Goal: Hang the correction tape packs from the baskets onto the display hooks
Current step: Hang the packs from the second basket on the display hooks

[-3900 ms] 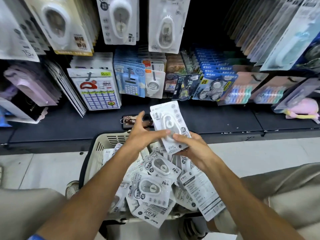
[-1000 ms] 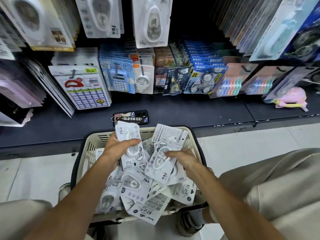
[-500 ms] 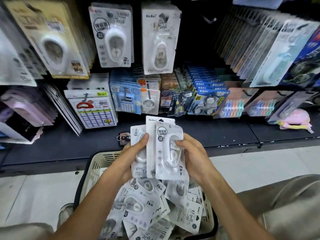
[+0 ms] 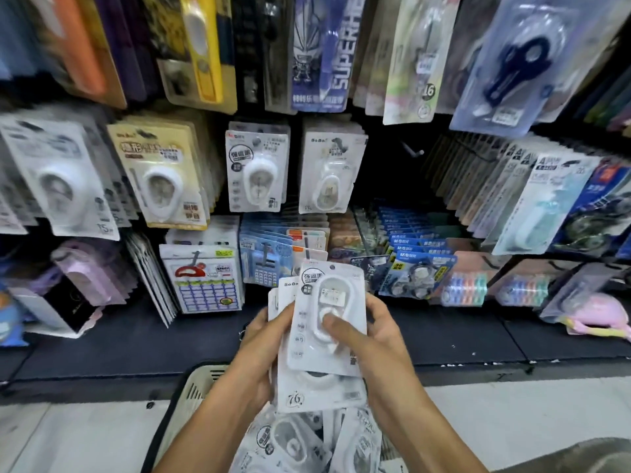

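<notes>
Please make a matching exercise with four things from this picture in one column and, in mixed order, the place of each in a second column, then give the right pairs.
1. front correction tape pack
2. basket
3. bare display hook
4. pink toy

A. on the dark shelf, far right
B. held by both hands
C. on the floor, below the hands
D. on the dark back panel, right of the white hanging packs

Pairs: 1-B, 2-C, 3-D, 4-A

Held stack of packs [image 4: 324,332] between the left hand [image 4: 261,346] and right hand [image 4: 372,339], above the basket [image 4: 194,387] of loose packs [image 4: 300,442]. Behind the stack, hanging packs [image 4: 257,169] occupy the display; a bare hook [image 4: 413,152] lies to their right.
</notes>
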